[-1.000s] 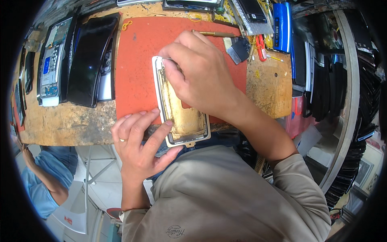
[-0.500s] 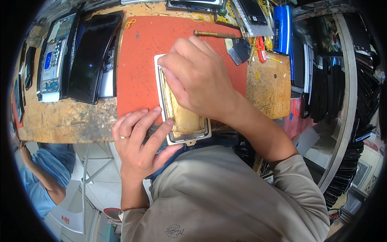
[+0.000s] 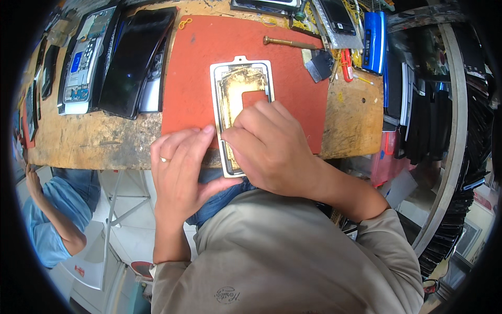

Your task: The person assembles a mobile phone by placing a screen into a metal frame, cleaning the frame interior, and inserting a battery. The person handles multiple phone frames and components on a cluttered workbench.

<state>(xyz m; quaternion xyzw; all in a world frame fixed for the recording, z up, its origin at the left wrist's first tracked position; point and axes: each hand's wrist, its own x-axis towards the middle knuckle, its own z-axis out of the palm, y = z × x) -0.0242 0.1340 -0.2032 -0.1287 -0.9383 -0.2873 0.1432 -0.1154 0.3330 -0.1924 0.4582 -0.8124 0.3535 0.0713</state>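
A phone-sized rectangular frame [image 3: 214, 99] with a pale rim and a holed tab at its top lies at the front of the red mat [image 3: 191, 78], its lower end over the bench edge. Its inside is gold-coloured and shiny, with a red patch at the right. My left hand [image 3: 180, 170] steadies it, fingers along the left side and thumb at the lower end. Over the lower right part, my right hand [image 3: 272, 149] is closed with curled fingers pressed toward the inside. Whatever those fingers hold is hidden.
Opened phones and a dark screen panel [image 3: 137, 63] lie at the left. Beyond the frame are a brass-coloured screwdriver [image 3: 290, 43], dark flat pieces [image 3: 319, 65], a red-handled tool [image 3: 346, 65] and a blue object [image 3: 374, 42]. Another person's arm [image 3: 57, 220] shows at lower left.
My right hand has moved from the frame's upper end down to its lower right part, uncovering the top tab. The left hand stays at the frame's left side.
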